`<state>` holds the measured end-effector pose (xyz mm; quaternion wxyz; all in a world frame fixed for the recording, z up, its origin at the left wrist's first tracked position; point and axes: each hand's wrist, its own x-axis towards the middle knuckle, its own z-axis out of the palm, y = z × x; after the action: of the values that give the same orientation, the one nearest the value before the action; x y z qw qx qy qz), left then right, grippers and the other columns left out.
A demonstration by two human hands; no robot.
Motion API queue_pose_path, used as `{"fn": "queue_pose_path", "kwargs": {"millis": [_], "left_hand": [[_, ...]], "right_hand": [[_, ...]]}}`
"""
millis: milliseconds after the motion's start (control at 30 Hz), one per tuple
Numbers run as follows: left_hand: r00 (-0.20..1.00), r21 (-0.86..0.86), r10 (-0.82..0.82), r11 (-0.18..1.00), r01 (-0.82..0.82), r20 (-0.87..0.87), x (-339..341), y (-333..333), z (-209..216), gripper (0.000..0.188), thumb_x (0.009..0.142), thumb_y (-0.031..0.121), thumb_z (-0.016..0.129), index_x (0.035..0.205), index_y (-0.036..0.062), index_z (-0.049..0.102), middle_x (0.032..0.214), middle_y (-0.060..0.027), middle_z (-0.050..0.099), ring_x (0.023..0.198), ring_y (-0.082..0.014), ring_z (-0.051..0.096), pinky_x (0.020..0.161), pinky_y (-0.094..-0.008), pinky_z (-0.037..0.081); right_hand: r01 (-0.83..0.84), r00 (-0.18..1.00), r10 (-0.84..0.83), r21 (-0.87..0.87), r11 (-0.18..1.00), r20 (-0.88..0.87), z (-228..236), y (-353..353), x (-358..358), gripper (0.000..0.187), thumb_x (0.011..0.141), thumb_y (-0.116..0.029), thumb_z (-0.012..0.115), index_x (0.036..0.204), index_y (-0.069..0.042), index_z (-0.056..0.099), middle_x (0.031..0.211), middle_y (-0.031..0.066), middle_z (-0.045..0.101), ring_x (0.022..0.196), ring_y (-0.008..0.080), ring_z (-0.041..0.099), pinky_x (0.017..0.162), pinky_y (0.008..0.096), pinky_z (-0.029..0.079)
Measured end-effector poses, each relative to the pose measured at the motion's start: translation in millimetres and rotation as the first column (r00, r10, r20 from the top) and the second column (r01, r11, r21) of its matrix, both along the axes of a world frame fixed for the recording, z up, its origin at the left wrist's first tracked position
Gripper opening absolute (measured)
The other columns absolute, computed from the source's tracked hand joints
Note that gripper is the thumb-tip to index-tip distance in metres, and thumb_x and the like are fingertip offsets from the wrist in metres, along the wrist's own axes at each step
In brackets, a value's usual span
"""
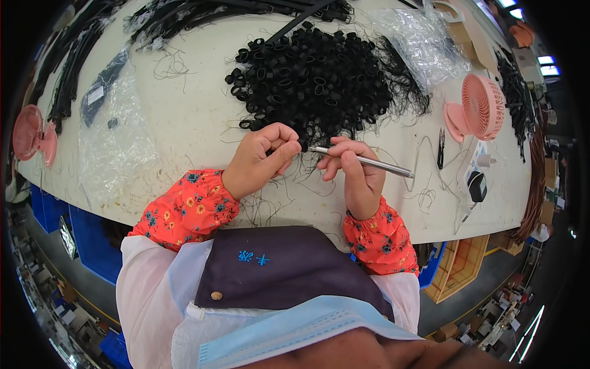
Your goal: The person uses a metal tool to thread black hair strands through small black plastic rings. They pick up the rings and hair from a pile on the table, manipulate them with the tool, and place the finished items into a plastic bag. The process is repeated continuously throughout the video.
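My left hand (261, 161) is closed in a pinch at the near edge of the pile, holding a small black loop (304, 145) that its fingertips partly cover. In my right hand (359, 175) is a slim silver pen-shaped metal tool (387, 166). The tool lies slantwise between thumb and fingers, its narrow end pointing left and meeting the loop, or nearly so; I cannot tell if they touch. Just beyond both hands rises a big heap of black loops (313, 77), shaped like belt keepers. Loose dark threads (270, 200) are scattered on the tabletop beneath my hands.
On the white table (184, 123) lie clear plastic bags (117, 147), black straps (227, 15) and a tangle of black thread (405, 80). Pink fans stand right (482, 107) and left (34, 135). Black-handled snips (441, 149) and a cable are at the right. Blue bins (92, 240) sit below.
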<state>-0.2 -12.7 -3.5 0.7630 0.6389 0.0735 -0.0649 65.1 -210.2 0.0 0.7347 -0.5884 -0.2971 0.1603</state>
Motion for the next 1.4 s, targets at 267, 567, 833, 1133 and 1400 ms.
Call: {"fn": "queue_pose_path", "kwargs": {"millis": [267, 567, 833, 1133, 1400], "left_hand": [[1.000, 0.016, -0.002, 1.000, 0.001, 0.020, -0.6, -0.1, 0.1, 0.014, 0.095, 0.015, 0.058, 0.097, 0.0017, 0.053, 0.059, 0.0035, 0.050, 0.051, -0.0009, 0.039, 0.046, -0.0204, 0.031], [0.870, 0.543, -0.141, 0.824, -0.161, 0.473, -5.4, -3.7, -10.3, 0.011, 0.090, 0.008, 0.063, 0.100, 0.0069, 0.064, 0.083, -0.0091, 0.065, 0.065, -0.0214, 0.064, 0.058, -0.0285, 0.049], [0.942, 0.355, -0.019, 0.929, -0.107, 0.335, -5.0, -5.7, 3.5, 0.025, 0.090, 0.006, 0.062, 0.115, 0.0045, 0.060, 0.112, -0.0089, 0.066, 0.097, -0.0156, 0.064, 0.072, -0.0262, 0.052], [0.975, -0.175, -0.203, 0.967, 0.185, -0.095, -0.8, 0.7, 6.4, 0.025, 0.093, 0.017, 0.062, 0.111, -0.0003, 0.059, 0.068, 0.0018, 0.057, 0.058, -0.0030, 0.050, 0.051, -0.0198, 0.037], [0.971, -0.322, -0.172, 0.940, 0.111, -0.168, 0.9, 5.9, 8.4, 0.016, 0.091, 0.017, 0.065, 0.099, 0.0034, 0.060, 0.062, 0.0062, 0.050, 0.049, -0.0001, 0.036, 0.043, -0.0192, 0.028]], "right_hand": [[-0.006, 1.000, 0.006, 0.079, 0.997, 0.000, -4.9, -2.6, 0.7, 0.021, 0.100, -0.015, 0.046, 0.108, 0.002, 0.056, 0.086, 0.0081, 0.062, 0.078, 0.0144, 0.062, 0.077, 0.0297, 0.049], [0.024, 0.997, -0.009, -0.212, 0.977, 0.073, -4.5, 6.9, -3.7, 0.030, 0.084, -0.001, 0.069, 0.112, -0.002, 0.058, 0.097, 0.0049, 0.066, 0.082, 0.0079, 0.059, 0.074, 0.0219, 0.048], [0.167, 0.939, -0.101, -0.179, 0.969, 0.329, 0.4, 6.4, 1.6, 0.032, 0.080, 0.003, 0.069, 0.110, -0.002, 0.058, 0.101, 0.0101, 0.066, 0.075, 0.0110, 0.061, 0.071, 0.0237, 0.050], [0.150, 0.897, -0.072, -0.147, 0.978, 0.437, -3.9, 6.9, -2.0, 0.035, 0.077, 0.006, 0.071, 0.108, -0.004, 0.056, 0.104, 0.0150, 0.066, 0.071, 0.0123, 0.061, 0.065, 0.0241, 0.051], [0.097, 0.946, -0.041, -0.158, 0.983, 0.321, -4.0, 6.4, -3.1, 0.029, 0.083, 0.004, 0.064, 0.110, -0.002, 0.056, 0.103, 0.0141, 0.066, 0.082, 0.0138, 0.062, 0.074, 0.0264, 0.051]]}}
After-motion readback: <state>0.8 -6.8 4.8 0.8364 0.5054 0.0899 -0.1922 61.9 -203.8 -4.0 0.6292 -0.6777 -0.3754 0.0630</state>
